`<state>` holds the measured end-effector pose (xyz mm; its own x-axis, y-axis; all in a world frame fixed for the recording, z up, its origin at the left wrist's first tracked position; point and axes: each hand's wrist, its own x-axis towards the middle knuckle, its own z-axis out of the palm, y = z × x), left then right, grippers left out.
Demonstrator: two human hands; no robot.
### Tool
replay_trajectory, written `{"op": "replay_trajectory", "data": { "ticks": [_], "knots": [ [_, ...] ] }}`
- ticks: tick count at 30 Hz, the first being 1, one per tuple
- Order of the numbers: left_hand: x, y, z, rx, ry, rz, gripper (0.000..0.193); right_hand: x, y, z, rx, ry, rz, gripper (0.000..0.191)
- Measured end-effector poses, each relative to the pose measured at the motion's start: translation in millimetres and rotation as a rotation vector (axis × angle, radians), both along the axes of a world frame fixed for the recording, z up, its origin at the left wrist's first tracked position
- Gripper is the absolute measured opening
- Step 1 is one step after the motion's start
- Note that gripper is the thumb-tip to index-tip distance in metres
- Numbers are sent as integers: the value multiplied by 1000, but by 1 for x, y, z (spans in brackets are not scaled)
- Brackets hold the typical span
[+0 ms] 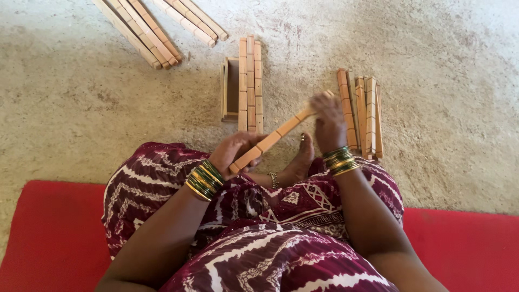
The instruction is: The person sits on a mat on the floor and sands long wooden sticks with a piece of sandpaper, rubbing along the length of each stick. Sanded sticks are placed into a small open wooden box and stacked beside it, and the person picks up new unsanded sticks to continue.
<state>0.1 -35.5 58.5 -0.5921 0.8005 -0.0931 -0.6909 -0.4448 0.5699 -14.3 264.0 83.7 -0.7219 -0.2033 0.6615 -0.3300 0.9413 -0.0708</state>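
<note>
Wooden strip (278,132) runs 8-to-2 o'clock, left hand (233,153) grasping its lower end, right hand (327,121) gripping its upper end.

Floor (81,97): rough, speckled beige concrete under even daylight. Red mat (48,232) spans the 6 o'clock edge.

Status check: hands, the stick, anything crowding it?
Left hand grips wooden stick at its near end. Right hand holds far end. Stick slants above floor. Stick stack sits right; open wooden frame ahead.
</note>
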Motion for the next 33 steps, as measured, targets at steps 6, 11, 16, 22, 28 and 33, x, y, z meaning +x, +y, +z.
{"op": "replay_trajectory", "data": {
  "ticks": [6, 11, 16, 22, 28, 33],
  "knots": [
    [-2, 1, 11, -181, -277, 135, 78, 51, -101, 5, 463, -558, 184, 62],
    [-3, 2, 14, -401, -188, 263, 87, 58, -107, -12, 413, -299, 404, 70],
    [-1, 2, 6, -139, -55, 48, 87, 9, -25, -10, 398, -117, 82, 45],
    [1, 7, 2, -202, 247, -80, 77, -4, 41, 3, -189, -54, -125, 28],
    [0, 13, 1, -333, 231, -73, 69, 3, 45, 7, -810, -313, -319, 32],
    [2, 13, -4, -289, 133, -248, 54, 4, 39, 10, -766, -232, -227, 31]
  ]
}}
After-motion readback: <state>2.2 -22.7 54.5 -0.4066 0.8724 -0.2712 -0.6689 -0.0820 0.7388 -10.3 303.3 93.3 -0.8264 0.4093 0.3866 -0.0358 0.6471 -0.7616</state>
